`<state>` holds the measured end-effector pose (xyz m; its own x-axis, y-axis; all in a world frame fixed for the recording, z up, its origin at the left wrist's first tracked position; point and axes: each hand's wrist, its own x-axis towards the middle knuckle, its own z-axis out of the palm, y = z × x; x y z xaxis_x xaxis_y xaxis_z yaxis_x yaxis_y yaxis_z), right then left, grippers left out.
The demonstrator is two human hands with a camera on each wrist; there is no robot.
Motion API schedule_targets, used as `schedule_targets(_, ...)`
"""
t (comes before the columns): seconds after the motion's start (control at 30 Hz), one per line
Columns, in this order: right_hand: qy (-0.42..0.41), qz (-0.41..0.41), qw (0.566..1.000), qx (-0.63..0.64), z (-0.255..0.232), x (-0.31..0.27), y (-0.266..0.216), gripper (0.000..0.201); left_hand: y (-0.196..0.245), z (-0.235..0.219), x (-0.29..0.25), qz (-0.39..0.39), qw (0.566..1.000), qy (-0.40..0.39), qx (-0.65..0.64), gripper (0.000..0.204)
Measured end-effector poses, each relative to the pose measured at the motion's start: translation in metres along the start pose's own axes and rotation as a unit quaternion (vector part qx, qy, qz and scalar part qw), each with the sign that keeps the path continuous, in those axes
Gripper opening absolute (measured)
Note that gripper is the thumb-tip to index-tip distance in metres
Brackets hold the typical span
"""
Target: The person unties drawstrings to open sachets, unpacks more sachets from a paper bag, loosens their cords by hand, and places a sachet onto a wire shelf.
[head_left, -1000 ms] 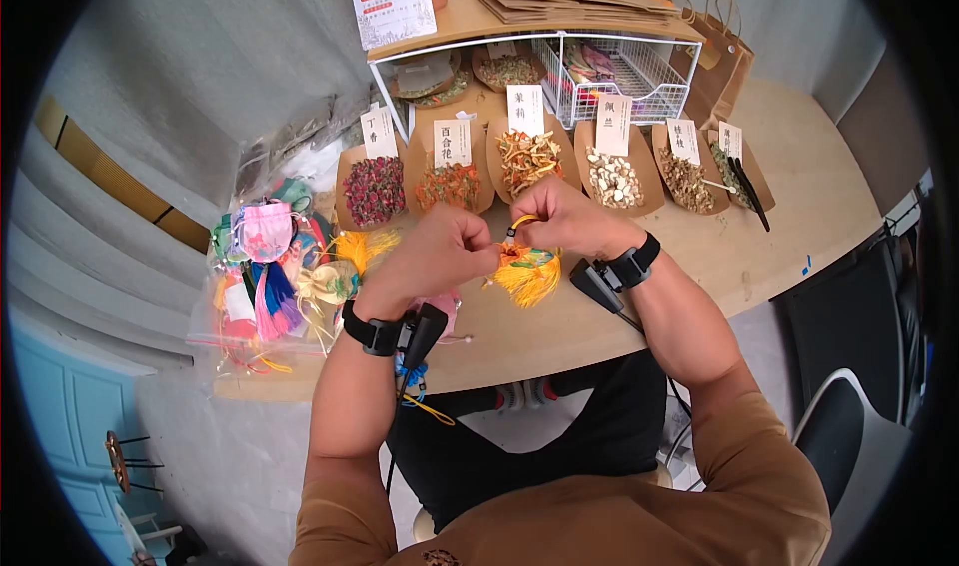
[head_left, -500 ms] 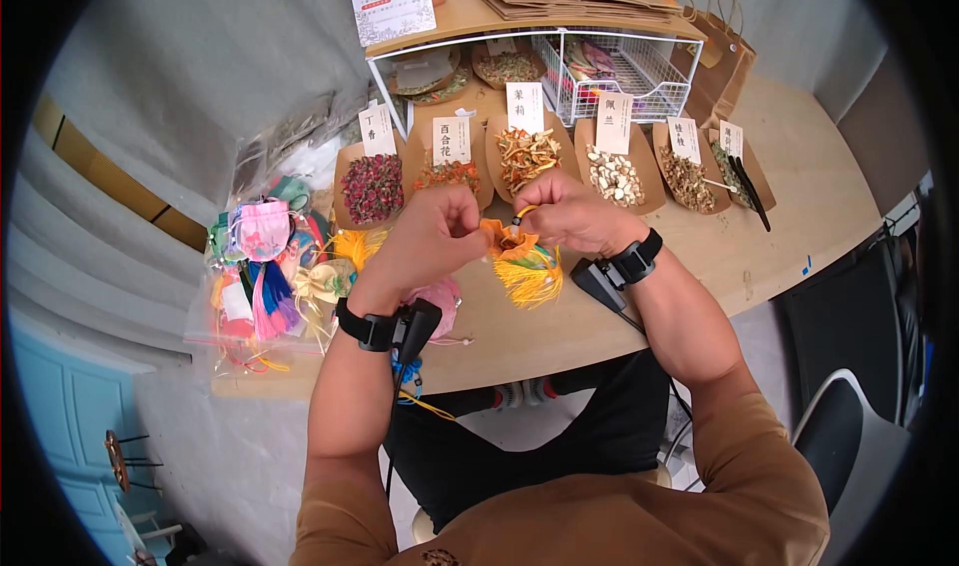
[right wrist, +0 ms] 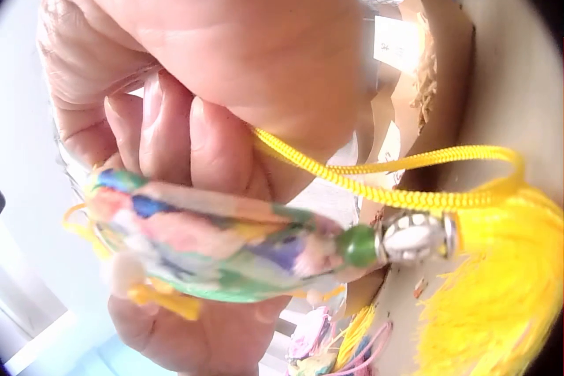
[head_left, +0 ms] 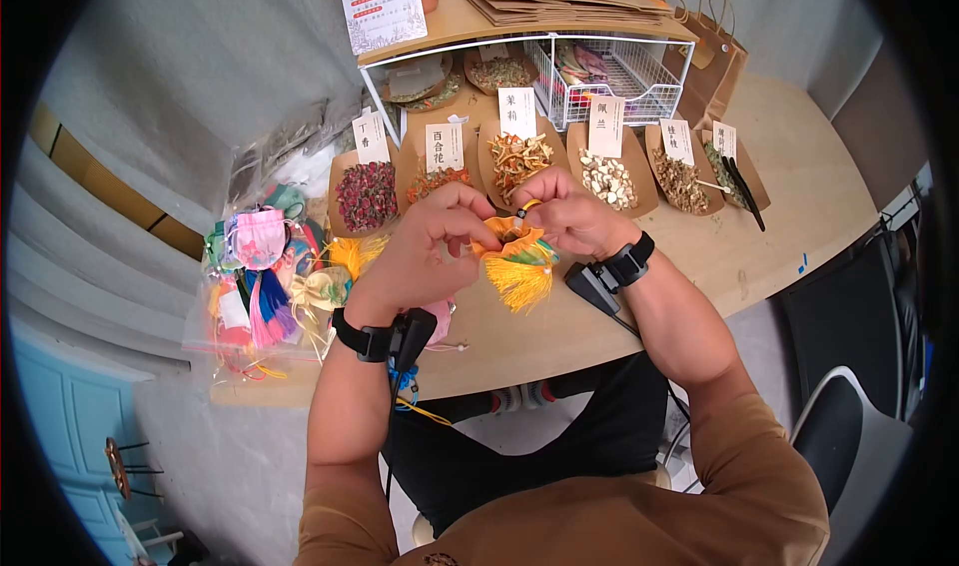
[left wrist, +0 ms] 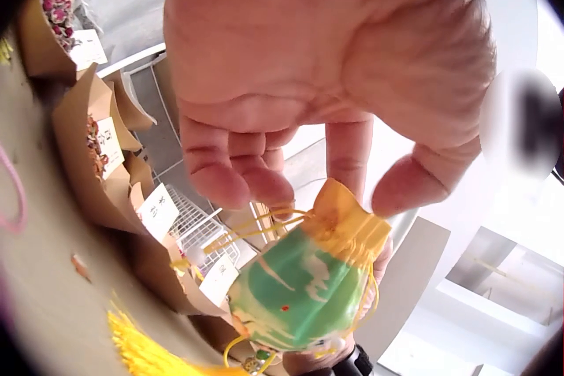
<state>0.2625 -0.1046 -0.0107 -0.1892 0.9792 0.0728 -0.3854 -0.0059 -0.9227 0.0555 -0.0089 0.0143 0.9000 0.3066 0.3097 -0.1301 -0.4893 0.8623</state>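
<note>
A small drawstring pouch [left wrist: 300,283], green with an orange-yellow gathered mouth, hangs between the two hands above the table. My right hand [head_left: 574,218] grips it at one side, with a yellow cord [right wrist: 397,193] looped out from under the fingers. At the opposite edge of the mouth is my left hand [head_left: 425,241]; its index fingertip is right at the rim, and a gap shows between thumb and index finger. The mouth stands partly spread, facing up. From the pouch's bottom hang a green bead [right wrist: 357,245], a silver bead [right wrist: 414,238] and a yellow tassel [head_left: 521,284].
Labelled kraft trays of dried flowers and herbs stand in a row behind the hands, including rosebuds [head_left: 367,194] and white pieces [head_left: 606,179]. Black tongs [head_left: 742,191] lie on the right tray. Coloured pouches [head_left: 258,238] pile up at left. A wire basket [head_left: 624,96] stands behind.
The pouch's orange mouth has come into view and spread wider. My left thumb and index finger have moved apart at its rim. The right hand keeps its grip.
</note>
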Motion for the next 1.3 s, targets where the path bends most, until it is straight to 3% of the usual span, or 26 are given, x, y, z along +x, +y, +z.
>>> schedule_targets(0.17, -0.032, -0.041, 0.997, -0.051, 0.002, -0.005, -0.006, 0.016, 0.001, 0.002, 0.000, 0.027, 0.999, 0.001, 0.026, 0.019)
schedule_targets(0.23, -0.012, -0.043, 0.993, -0.107, 0.001, -0.006, -0.004, 0.017, -0.002, 0.001, 0.002, 0.099, 0.994, 0.008, 0.045, 0.018)
schedule_targets(0.37, -0.006, -0.046, 0.978, -0.205, 0.005, -0.007, -0.010, 0.018, 0.003, 0.002, 0.001, 0.085, 0.996, 0.010, 0.033, 0.017)
schedule_targets(0.6, 0.028, -0.066, 0.972, -0.226, 0.001, -0.005, -0.003, 0.012, -0.002, 0.002, 0.001, 0.068, 0.997, -0.030, 0.010, 0.021)
schedule_targets(0.87, 0.034, -0.103, 0.980, -0.169, 0.007, -0.002, 0.004, 0.012, -0.001, 0.001, 0.001, 0.087, 0.995, -0.027, 0.046, 0.015)
schedule_targets(1.07, 0.013, -0.100, 0.981, -0.165, 0.013, 0.002, 0.009, 0.017, -0.002, 0.002, 0.002, 0.024, 0.997, -0.008, 0.069, 0.019)
schedule_targets(1.17, 0.042, -0.077, 0.988, -0.125, 0.011, 0.002, 0.004, 0.022, -0.007, -0.002, 0.001, 0.038, 0.997, -0.002, 0.063, 0.016)
schedule_targets(1.23, 0.055, -0.079, 0.987, -0.131, 0.012, 0.002, 0.005, 0.025, -0.009, -0.003, 0.001, 0.064, 0.998, 0.019, -0.011, 0.015)
schedule_targets(1.3, 0.038, -0.075, 0.995, -0.054, 0.011, 0.003, 0.008, 0.023, -0.009, -0.003, 0.001, 0.061, 0.997, 0.030, -0.029, 0.015)
